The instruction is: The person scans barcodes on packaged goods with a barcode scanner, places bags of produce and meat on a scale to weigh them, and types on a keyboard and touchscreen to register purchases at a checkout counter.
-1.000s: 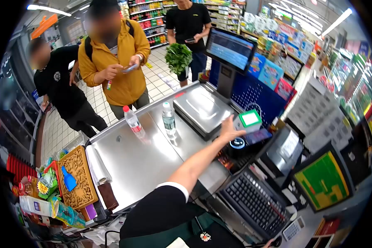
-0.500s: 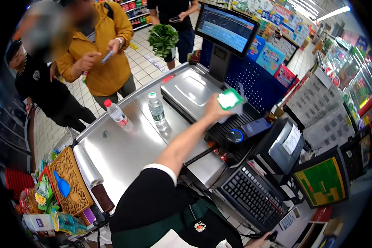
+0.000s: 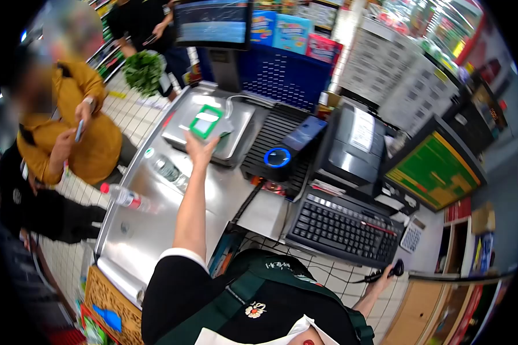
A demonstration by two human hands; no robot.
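My left hand (image 3: pixel 201 148) grips the lower edge of a small green-framed panel (image 3: pixel 206 121) with a pale face. The panel is over the metal top of the weighing scale (image 3: pixel 239 123); whether it touches the plate I cannot tell. A white cable runs near its right side. Low on the right, my right hand (image 3: pixel 380 282) is closed around a black handheld barcode scanner (image 3: pixel 395 268). A clear water bottle (image 3: pixel 166 167) with a pale green cap and a red-capped bottle (image 3: pixel 126 197) stand on the steel counter (image 3: pixel 138 230), left of my left forearm.
A phone (image 3: pixel 304 133) and a blue-ringed scanner (image 3: pixel 277 157) are right of the scale. Behind are a monitor (image 3: pixel 213 23), a keyboard (image 3: pixel 345 227) and a printer (image 3: pixel 351 144). Across the counter, a person in a mustard jacket (image 3: pixel 101 138) holds a phone; another person holds leafy greens (image 3: pixel 144 73).
My left hand has carried the green-framed panel left, from beside the monitor stand to over the scale. My view has turned right, and the right hand with the barcode scanner shows more fully.
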